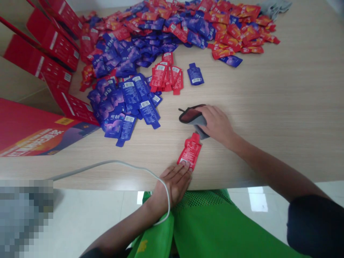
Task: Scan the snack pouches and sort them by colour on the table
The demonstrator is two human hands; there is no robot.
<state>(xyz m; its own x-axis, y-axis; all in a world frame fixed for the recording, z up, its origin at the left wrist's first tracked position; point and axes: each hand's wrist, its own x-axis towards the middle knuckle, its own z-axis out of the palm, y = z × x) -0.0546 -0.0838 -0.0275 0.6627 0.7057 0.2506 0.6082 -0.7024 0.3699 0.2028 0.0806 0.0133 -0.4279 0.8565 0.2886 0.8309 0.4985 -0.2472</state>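
Observation:
Near the table's front edge lies a red spouted pouch [190, 152], printed side up with small white text. My left hand [173, 181] rests on its lower end with the fingers stretched flat. Just beyond the pouch's spout, my right hand [218, 125] grips a folded cloth pad [189, 114], grey and dark red with black edging and a small loop. The pad's lower fold is beside the spout; whether they touch I cannot tell. My right fingertips are partly hidden by the cloth.
A single blue pouch [195, 74] and a small stack of red pouches [167, 75] lie farther back. Blue pouches [130, 93] sit left, before a large mixed heap [153, 32]. Red boxes [45, 125] stand at left. A pale cable [115, 162] crosses over my left wrist.

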